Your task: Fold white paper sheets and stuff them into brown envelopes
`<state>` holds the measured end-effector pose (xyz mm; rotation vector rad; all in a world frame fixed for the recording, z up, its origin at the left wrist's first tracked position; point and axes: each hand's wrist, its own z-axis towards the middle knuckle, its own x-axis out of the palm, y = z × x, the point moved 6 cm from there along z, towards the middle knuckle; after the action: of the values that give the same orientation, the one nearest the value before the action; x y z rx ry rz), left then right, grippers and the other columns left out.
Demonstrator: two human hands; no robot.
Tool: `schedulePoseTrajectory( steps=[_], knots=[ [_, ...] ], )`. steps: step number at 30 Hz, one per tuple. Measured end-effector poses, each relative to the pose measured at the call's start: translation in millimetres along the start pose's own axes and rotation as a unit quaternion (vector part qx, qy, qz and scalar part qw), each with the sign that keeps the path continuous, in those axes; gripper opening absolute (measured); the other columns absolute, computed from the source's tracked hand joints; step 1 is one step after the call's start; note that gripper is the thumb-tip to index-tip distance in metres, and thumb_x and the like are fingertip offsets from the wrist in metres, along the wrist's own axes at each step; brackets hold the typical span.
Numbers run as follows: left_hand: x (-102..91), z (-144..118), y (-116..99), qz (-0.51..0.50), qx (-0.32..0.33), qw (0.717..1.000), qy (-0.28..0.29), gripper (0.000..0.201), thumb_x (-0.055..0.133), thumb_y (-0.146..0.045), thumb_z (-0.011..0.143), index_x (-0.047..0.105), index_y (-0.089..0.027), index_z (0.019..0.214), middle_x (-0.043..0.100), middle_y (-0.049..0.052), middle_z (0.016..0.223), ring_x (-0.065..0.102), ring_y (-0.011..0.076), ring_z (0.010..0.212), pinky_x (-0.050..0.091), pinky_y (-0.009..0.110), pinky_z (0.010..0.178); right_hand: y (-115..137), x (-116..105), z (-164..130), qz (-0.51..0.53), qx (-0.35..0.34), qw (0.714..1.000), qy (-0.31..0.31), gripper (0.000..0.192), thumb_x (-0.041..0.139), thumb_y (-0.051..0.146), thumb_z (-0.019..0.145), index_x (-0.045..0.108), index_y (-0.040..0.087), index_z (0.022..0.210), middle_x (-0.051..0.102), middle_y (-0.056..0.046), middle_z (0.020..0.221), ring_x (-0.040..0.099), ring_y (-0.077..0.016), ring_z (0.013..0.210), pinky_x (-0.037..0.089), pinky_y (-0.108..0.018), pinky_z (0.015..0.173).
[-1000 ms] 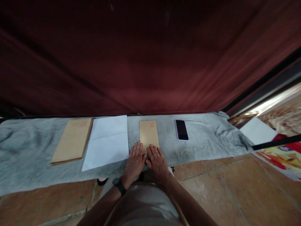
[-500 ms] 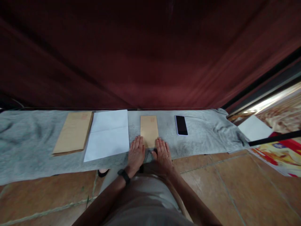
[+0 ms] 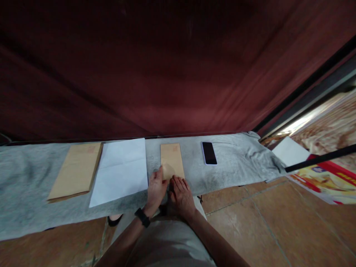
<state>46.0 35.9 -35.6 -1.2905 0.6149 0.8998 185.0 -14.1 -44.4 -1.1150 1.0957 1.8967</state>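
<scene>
A small brown paper envelope point(image 3: 171, 159) lies flat on the grey cloth, with a faint reddish mark in its upper right corner. My left hand point(image 3: 156, 188), a black band at its wrist, rests at the envelope's lower left edge with thumb and forefinger apart. Across the envelope's bottom edge lie the outstretched fingers of my right hand point(image 3: 182, 194). Left of my hands is a large sheet of white paper point(image 3: 121, 170) with a faint crease. Beyond it sits a stack of larger brown envelopes point(image 3: 75, 168).
A dark-screened phone point(image 3: 209, 152) lies on the grey cloth point(image 3: 236, 163) to the right. A dark red panel point(image 3: 167, 92) rises behind the cloth. At the far right are a white sheet point(image 3: 290, 151) and a red and yellow printed package point(image 3: 328, 181). Tiled floor shows below.
My left hand has shifted up along the envelope's left edge, thumb now parted from the fingers. My right hand has moved left onto the bottom edge. The view has tilted slightly.
</scene>
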Motion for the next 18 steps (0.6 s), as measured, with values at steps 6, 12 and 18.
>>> schedulePoseTrajectory(
  steps=[6,12,18],
  knots=[
    [5.3,4.9,8.0,-0.154,-0.097,0.982,0.049,0.075,0.067,-0.022,0.082,0.040,-0.022,0.152,0.071,0.010,0.108,0.073,0.0229,0.084,0.059,0.035,0.077,-2.1,1.2,9.5,0.021,0.042,0.999,-0.013,0.053,0.055,0.021,0.092,0.056,0.015,0.144,0.058,-0.012,0.148,0.055,-0.0265,0.131,0.039,-0.045,0.115],
    [12.5,9.3,-11.5,-0.419,-0.122,0.895,0.090,0.080,0.062,-0.017,0.080,0.031,-0.021,0.154,0.073,0.012,0.122,0.073,0.0237,0.103,0.060,0.039,0.090,-8.9,-2.9,16.4,-0.016,0.064,0.997,-0.032,0.058,0.050,0.019,0.093,0.049,0.018,0.151,0.057,-0.011,0.149,0.057,-0.0268,0.128,0.045,-0.042,0.109],
    [7.1,13.0,-55.6,-0.391,-0.077,0.908,0.131,0.068,0.066,-0.035,0.085,0.046,-0.022,0.148,0.073,0.007,0.111,0.073,0.0203,0.096,0.060,0.033,0.084,-45.2,-34.8,26.5,0.096,0.164,0.976,-0.111,0.046,0.040,0.018,0.098,0.062,0.021,0.139,0.068,-0.013,0.127,0.068,-0.0231,0.106,0.057,-0.033,0.091]
  ],
)
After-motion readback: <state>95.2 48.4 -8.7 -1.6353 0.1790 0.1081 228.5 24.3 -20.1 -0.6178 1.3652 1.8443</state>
